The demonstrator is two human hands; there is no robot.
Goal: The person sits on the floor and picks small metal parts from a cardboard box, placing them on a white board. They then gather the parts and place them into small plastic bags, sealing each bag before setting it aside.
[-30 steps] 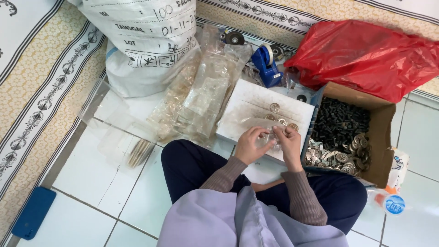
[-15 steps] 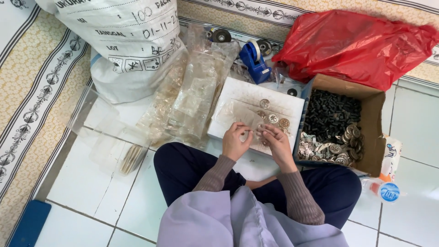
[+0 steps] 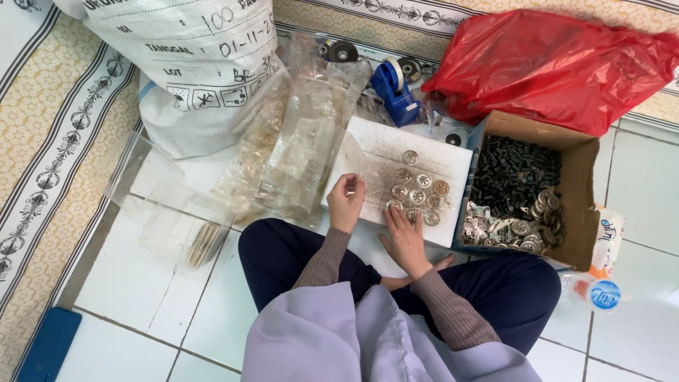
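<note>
Floor: pale tiles [image 3: 127, 283], where a person sits cross-legged with everything laid out ahead.
White sack [image 3: 191, 64]: far to the left of the white board, beyond the clear packets.
Red bag [image 3: 559, 64]: behind the board and to its right, slumped over the far edge of the box.
Cardboard box [image 3: 587, 205]: touching the board's right edge; dark small parts at the back, silvery round pieces at the near end.
Clear packets [image 3: 297, 148]: a loose heap against the board's left edge.
White board [image 3: 438, 152]: lies flat just past the knees, long side running left to right.
Blue tape dispenser [image 3: 392, 92]: just behind the board's far edge.
Left hand [image 3: 346, 201]: raised over the board's left end, fingers curled together as if pinching something small; what it holds, I cannot tell.
Right hand [image 3: 404, 237]: lies flat on the board's near edge, fingers spread, tips touching the discs.
Metal discs [image 3: 417, 189]: a loose cluster at the board's middle, straight ahead of the right hand, which is nearer; the left hand sits apart to their left.
</note>
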